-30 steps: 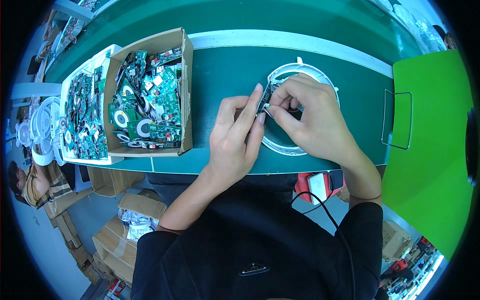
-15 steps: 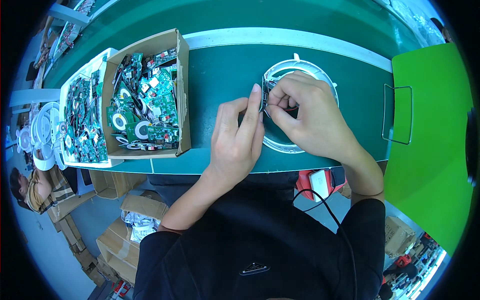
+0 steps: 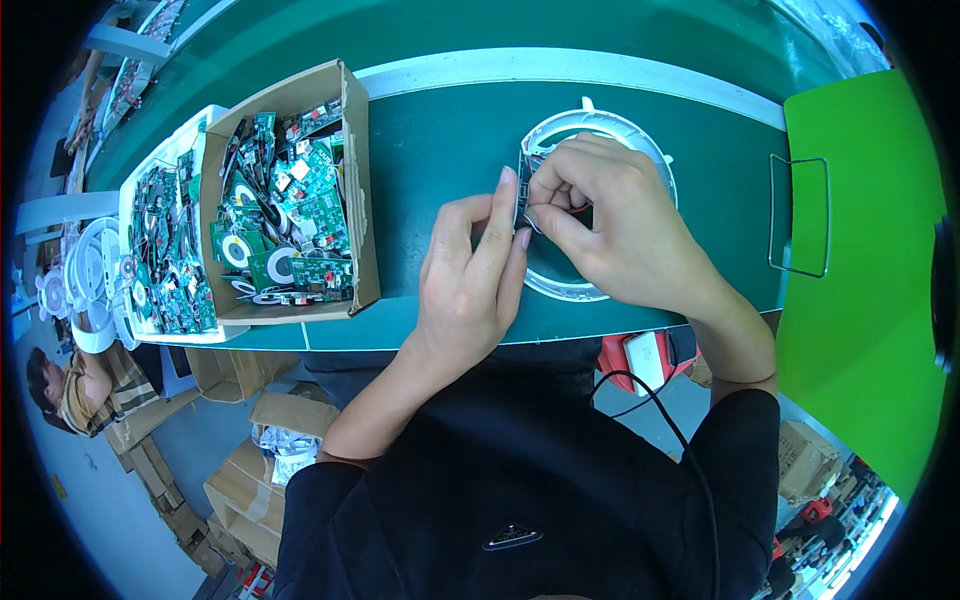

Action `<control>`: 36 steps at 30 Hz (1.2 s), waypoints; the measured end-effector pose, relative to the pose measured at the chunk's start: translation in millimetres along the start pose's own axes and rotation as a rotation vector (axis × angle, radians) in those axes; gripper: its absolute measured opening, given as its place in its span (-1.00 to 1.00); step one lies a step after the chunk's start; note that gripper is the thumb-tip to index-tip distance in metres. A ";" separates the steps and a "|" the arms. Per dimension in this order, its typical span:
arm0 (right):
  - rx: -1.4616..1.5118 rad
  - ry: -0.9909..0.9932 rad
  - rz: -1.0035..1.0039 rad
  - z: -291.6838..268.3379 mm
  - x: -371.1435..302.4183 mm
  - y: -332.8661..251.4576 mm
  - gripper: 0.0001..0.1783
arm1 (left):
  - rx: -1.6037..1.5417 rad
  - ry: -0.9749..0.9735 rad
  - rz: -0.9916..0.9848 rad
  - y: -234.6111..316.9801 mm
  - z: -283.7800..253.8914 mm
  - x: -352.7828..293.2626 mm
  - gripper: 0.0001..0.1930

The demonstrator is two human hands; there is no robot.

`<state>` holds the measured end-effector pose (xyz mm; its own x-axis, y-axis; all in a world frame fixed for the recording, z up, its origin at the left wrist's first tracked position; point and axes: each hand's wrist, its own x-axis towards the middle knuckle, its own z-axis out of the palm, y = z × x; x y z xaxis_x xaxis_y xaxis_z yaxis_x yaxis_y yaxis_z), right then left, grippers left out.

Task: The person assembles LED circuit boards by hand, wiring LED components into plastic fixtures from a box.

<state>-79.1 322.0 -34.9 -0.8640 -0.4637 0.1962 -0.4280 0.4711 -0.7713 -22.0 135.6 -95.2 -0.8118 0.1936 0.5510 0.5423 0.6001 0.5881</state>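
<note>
A white plastic ring lies on the green table in front of me. At its left side a small circuit board stands nearly edge-on. My left hand grips this board, forefinger along its outer side and thumb near its lower end. Over the ring, my right hand is closed in a pinch against the board's inner face. What its fingertips hold is hidden. A thin red and dark wire shows just under the right fingers.
A cardboard box full of green circuit boards stands to the left, beside a white foam tray of more boards. At right are a bright green panel and a wire frame. Another person sits at far left.
The whole view has shifted slightly. Both hands stay at the board, with only small shifts of the right fingers along it.
</note>
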 end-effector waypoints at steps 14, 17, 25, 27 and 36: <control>-0.298 0.160 -0.137 -4.7 12.8 19.2 -0.81 | 0.031 0.172 -0.122 1.7 2.2 5.0 -0.52; -0.358 0.180 -0.177 -2.4 13.8 21.9 -0.84 | 0.043 0.193 -0.123 2.4 0.8 5.3 -0.54; -0.380 0.184 -0.163 3.7 10.7 25.6 -0.90 | 0.052 0.202 -0.125 -1.4 -10.6 25.9 -0.76; -0.381 0.192 -0.170 3.6 11.1 25.5 -0.91 | 0.036 0.192 -0.122 -6.5 -11.7 29.1 -0.79; -0.184 0.272 -0.115 5.8 12.4 25.6 -0.90 | -0.281 -0.100 -0.595 1.4 -23.0 29.7 -0.79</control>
<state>-99.2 323.9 -55.7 -0.8356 -0.3165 0.4490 -0.5462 0.5661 -0.6175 -40.4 124.3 -64.4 -0.9990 -0.0293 0.0347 0.0199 0.4046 0.9143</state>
